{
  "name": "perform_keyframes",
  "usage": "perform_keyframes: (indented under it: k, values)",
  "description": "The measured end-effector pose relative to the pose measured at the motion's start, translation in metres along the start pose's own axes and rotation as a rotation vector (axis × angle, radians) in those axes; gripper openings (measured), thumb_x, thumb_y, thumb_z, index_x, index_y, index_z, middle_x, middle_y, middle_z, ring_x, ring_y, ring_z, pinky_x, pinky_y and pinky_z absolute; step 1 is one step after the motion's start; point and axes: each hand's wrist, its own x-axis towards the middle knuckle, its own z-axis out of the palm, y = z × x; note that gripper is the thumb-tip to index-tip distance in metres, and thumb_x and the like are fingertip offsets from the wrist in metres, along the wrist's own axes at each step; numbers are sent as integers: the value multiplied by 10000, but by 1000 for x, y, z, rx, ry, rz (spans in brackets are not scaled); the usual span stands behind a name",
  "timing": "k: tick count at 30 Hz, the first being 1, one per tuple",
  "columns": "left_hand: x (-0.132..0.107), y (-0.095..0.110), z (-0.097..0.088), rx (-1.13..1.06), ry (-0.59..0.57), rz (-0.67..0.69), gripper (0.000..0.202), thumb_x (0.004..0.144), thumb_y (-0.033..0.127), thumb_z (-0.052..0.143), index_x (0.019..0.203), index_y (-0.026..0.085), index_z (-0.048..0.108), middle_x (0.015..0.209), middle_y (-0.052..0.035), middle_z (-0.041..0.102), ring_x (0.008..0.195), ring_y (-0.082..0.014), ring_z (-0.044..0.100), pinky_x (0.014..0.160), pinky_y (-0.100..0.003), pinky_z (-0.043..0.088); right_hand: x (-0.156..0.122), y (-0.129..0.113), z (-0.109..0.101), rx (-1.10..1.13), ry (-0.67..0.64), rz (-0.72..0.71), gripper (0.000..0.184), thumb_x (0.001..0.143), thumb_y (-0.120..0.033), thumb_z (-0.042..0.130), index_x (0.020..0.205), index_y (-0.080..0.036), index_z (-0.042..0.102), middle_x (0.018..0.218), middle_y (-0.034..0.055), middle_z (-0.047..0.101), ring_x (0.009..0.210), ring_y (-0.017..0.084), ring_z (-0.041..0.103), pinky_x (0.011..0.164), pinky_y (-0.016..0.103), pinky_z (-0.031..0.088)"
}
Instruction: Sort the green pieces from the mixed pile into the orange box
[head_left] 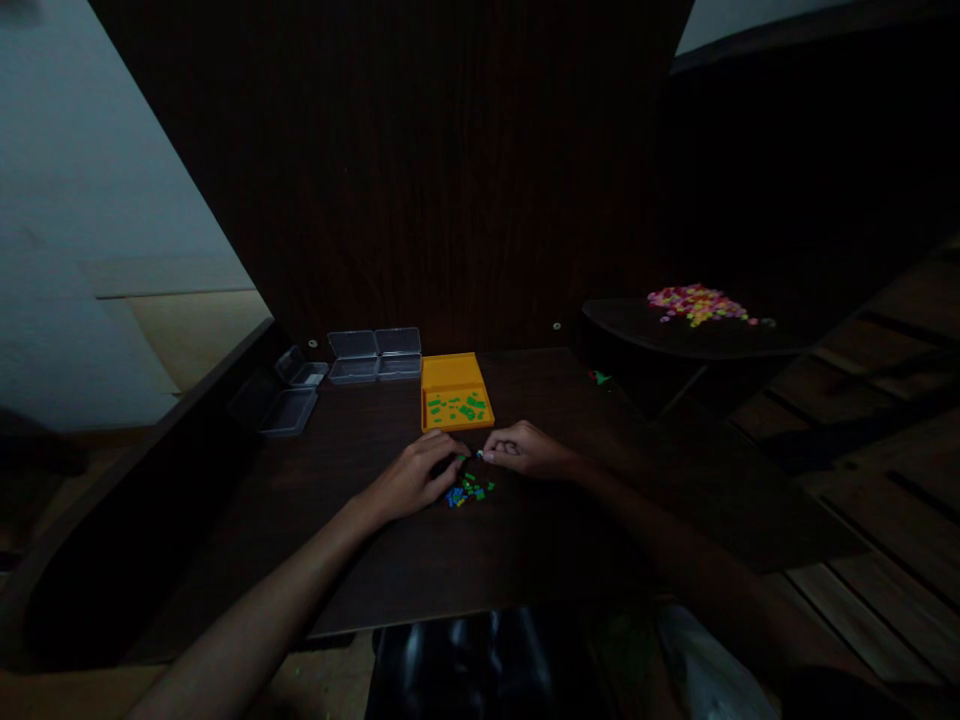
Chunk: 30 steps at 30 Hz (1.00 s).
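- My left hand [429, 472] was half curled by a green piece [462, 457]; whether gripping it, I couldn't tell.
- My right hand [525, 449] pinched a pale bit [480, 454].

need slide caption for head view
Left hand and right hand by a pile of small colored pieces, before an open yellow box.

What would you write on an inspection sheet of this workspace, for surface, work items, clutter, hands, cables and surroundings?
Surface: dark tabletop, dimly lit.
Work items: loose small blue, green and yellow pieces near the hands; open yellow box with green pieces inside.
Clutter: open clear boxes at back left; multicoloured pile on right-hand shelf.
Hands: left hand beside the loose pieces, grip unclear; right hand pinching a small pale piece.
Cables: nothing seen.
Surroundings: dark upright panel behind; pale wall at left.
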Motion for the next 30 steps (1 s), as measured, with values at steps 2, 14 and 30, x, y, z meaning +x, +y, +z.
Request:
perform_keyframes:
  k: [2,14,30]
  values:
    - [-1,-1,0,10,-21,14,217,963,191,467,1104,177,630,960,-54,661,927,-165,599,855,-292,484,-1,-1,-1,-18,-1,-12,287,872,-355,535,901,-126,706,623,-16,546,559,91,434,541,213,330]
    - [1,-1,3,-19,-22,5,182,939,211,514,1028,179,670,954,-60,695,911,-168,627,839,-302,507,-2,1,0,-44,2,-38,219,807,-265,575,903,-127,717,585,-29,540,529,81,420,530,203,321]
    - [3,0,7,-37,-117,-18,178,942,231,511,1019,197,667,956,-59,680,924,-178,603,841,-306,490,-2,6,-4,184,187,64,364,903,-511,493,949,-160,573,605,-39,511,542,97,473,521,211,359]
